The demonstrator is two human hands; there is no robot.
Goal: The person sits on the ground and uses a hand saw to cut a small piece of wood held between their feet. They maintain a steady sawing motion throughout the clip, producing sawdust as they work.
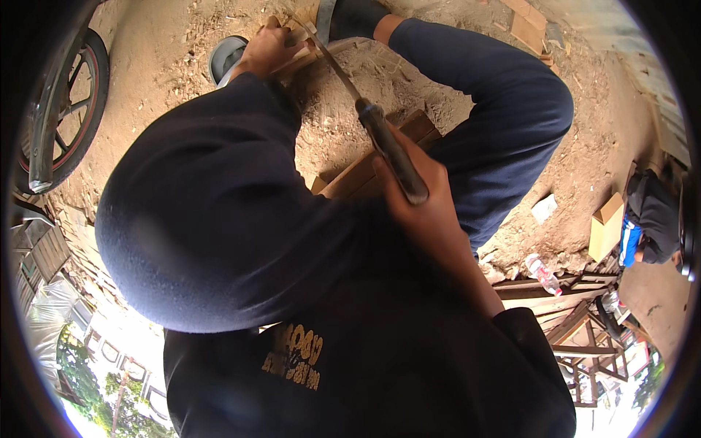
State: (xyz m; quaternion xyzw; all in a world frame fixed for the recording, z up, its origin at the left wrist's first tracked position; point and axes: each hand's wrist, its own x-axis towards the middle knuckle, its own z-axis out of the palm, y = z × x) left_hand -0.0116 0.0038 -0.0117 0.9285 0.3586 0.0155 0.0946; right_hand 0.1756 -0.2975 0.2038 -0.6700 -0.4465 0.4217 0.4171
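My right hand [427,190] is wrapped round the dark handle of a machete [339,73], whose long thin blade points forward and left. The blade passes close to my left hand [272,50]. That hand is closed, its curled fingers on a pale piece of wood [321,57] low over the ground between my feet. The fingers partly hide the wood, and the blade's tip runs near the top rim of the view. Beside the left hand is a foot in a grey sandal [228,58]; a dark shoe [354,18] is on the other side.
Brown wooden boards [358,174] lie under my bent legs. Wood chips litter the dirt ground [175,58]. A motorbike wheel [80,109] stands at left. Toward the right are a cardboard box [606,228], a plastic bottle [542,274], wooden frames [584,350] and another person [652,215].
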